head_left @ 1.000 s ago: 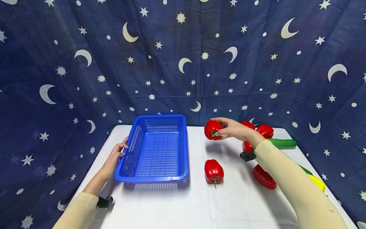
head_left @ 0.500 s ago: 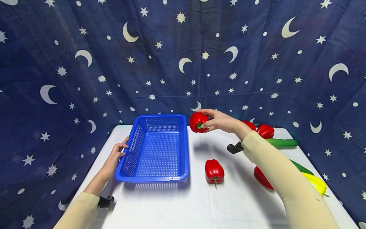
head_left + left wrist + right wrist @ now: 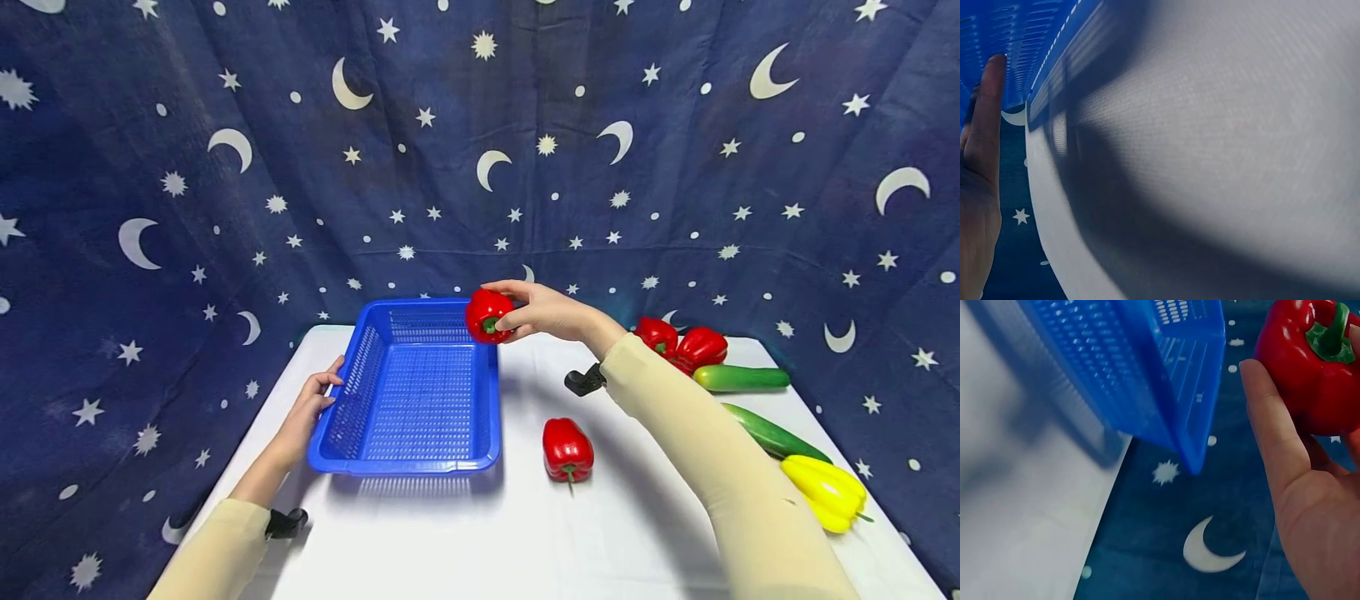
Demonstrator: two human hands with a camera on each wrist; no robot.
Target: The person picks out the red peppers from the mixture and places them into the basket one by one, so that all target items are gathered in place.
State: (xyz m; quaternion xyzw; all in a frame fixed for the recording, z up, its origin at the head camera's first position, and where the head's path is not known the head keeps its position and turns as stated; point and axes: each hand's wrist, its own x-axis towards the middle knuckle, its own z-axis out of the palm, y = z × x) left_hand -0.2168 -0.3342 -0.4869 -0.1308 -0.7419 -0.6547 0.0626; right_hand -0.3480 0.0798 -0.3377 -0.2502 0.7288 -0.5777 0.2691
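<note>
A blue plastic basket point(image 3: 405, 468) with perforated walls stands on the white table. My left hand point(image 3: 300, 417) holds its left rim; in the left wrist view a finger point(image 3: 988, 119) lies against the perforated outer wall. My right hand point(image 3: 551, 312) grips a red bell pepper point(image 3: 486, 317) in the air over the basket's far right corner. The pepper's green stem point(image 3: 1335, 334) faces up in the right wrist view, where the basket point(image 3: 1172, 394) appears to the left of it. Another red bell pepper point(image 3: 567, 450) lies on the table to the basket's right.
Several red bell peppers point(image 3: 701, 346) lie at the table's far right. Beside them are a green cucumber point(image 3: 742, 378), a second cucumber point(image 3: 776, 433) and a yellow bell pepper point(image 3: 828, 493). Behind the table hangs a dark blue star-patterned cloth point(image 3: 420, 192).
My right hand has carried the red bell pepper left and upward, from above the table to the basket's far right corner. The left hand has stayed on the rim.
</note>
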